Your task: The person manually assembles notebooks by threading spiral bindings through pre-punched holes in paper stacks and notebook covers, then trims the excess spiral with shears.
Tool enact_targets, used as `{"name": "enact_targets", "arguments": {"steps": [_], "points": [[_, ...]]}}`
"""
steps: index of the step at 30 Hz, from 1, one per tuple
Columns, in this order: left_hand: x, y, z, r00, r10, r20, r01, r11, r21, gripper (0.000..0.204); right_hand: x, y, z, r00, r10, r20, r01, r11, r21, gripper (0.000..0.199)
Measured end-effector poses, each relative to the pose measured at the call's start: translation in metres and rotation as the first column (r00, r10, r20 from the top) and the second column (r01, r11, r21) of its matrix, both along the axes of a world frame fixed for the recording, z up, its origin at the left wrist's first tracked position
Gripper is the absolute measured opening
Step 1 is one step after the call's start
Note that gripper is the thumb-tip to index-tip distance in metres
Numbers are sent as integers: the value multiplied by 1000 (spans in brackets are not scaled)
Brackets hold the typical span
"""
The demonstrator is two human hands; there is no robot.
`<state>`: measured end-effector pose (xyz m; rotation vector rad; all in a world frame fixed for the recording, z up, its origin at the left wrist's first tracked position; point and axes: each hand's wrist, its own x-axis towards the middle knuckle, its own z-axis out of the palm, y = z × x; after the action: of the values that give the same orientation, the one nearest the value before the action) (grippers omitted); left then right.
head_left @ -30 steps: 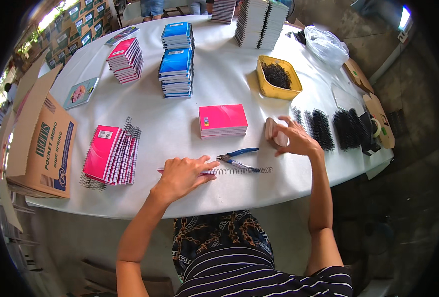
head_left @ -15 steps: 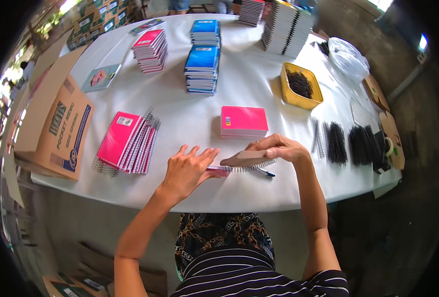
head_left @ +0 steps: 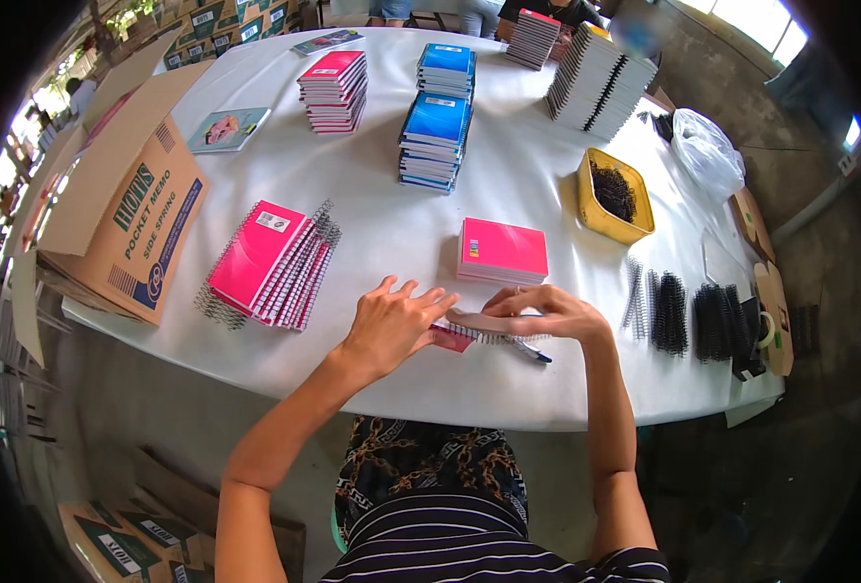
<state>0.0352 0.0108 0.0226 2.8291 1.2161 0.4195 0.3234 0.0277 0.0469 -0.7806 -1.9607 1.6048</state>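
A small spiral-bound notebook with a pink cover lies between my hands near the table's front edge. My left hand grips its left side, the upper fingers stretched out and the thumb low beside the pink cover. On the other side my right hand is closed on the notebook's greyish-brown board, above the wire coil. A pen with a dark blue end lies on the table under the coil. Just beyond my hands sits a neat stack of pink covers or pads.
Coil-bound pink notebooks fan out at left, by an open cardboard box. Farther back stand blue notebooks, pink notebooks and white-paged stacks. At right are a yellow tub and black coils.
The head view has shifted a little. My right hand has tipped the notebook's board lower and flatter over the coil, while my left hand keeps its place at the pink side.
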Motion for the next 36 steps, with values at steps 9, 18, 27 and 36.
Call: {"name": "enact_targets", "arguments": {"steps": [9, 18, 27, 36], "points": [[-7, 3, 6, 998, 8, -61, -4, 999, 53, 63, -13, 6, 0, 984, -84, 154, 82, 996, 19, 58], [-24, 4, 4, 989, 132, 73, -127, 990, -60, 75, -37, 14, 14, 937, -34, 347, 20, 999, 44, 58], [-21, 11, -32, 632, 337, 698, -10, 904, -427, 120, -49, 19, 17, 852, -133, 507, 121, 991, 57, 61], [-13, 4, -50, 399, 383, 833, 216, 844, -491, 112, -38, 12, 3, 959, -167, 230, 169, 986, 10, 61]]}}
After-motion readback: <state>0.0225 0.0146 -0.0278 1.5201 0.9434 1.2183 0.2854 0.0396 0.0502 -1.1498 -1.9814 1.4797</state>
